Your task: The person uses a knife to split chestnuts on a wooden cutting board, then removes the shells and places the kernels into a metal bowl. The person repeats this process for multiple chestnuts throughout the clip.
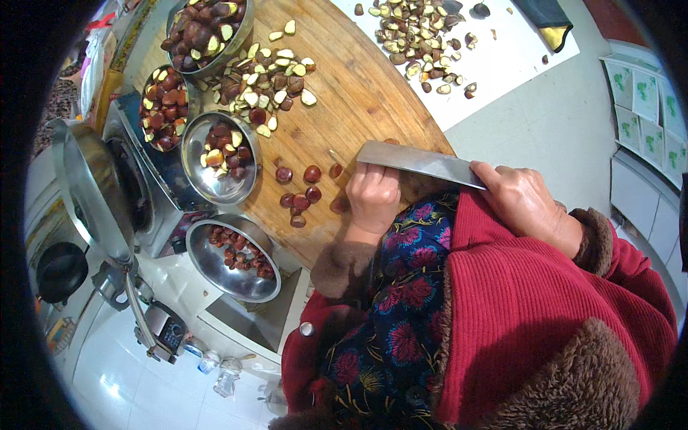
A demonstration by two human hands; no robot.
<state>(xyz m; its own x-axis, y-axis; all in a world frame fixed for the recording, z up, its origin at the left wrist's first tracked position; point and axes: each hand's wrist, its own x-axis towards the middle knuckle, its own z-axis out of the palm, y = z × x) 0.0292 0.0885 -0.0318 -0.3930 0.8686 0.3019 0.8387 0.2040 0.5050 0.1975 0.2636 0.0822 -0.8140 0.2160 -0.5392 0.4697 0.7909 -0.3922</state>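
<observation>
Red sleeves with brown fleece cuffs fill the lower right, over a dark flowered apron. At two o'clock from them the right hand is closed round the handle end of a broad cleaver, whose blade lies nearly flat and points toward nine o'clock. Just under the blade the left hand is curled narrow, knuckles up, on the wooden cutting board; whether it pins a chestnut cannot be told. Loose whole chestnuts lie at nine o'clock of that hand, near it. Halved chestnuts sit at eleven o'clock. Four steel bowls of chestnuts line the board's left edge.
</observation>
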